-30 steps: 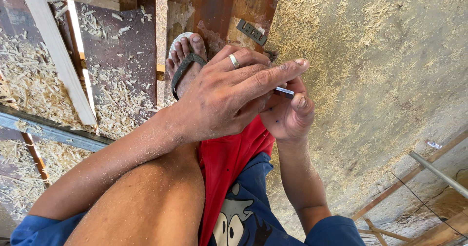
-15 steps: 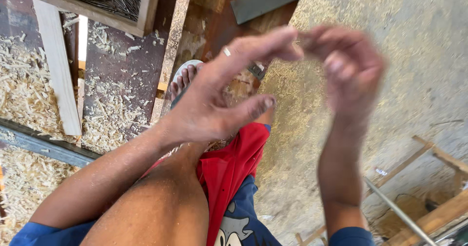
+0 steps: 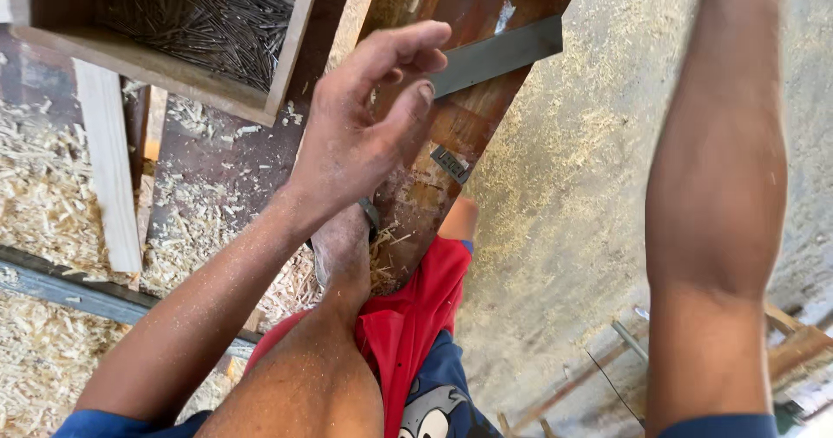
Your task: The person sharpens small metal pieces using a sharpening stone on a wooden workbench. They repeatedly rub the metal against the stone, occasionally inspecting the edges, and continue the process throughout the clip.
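At frame centre, the dusty left hand (image 3: 364,130) hovers with fingers loosely curled, empty, above a reddish worn plank (image 3: 451,134) bearing a flat grey metal bar (image 3: 499,53). The right forearm (image 3: 716,195) rises out of frame, so its fingers cannot be judged.

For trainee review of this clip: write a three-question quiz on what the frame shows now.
1. True or false: the left hand grips a hammer.
2. What fills the wooden box? A) sawdust B) nails C) screws with washers
3. Fill in: a grey metal bar lies across the reddish ____.

Key: 1 false, it is bare, fingers loosely curled; 2 B; 3 board.
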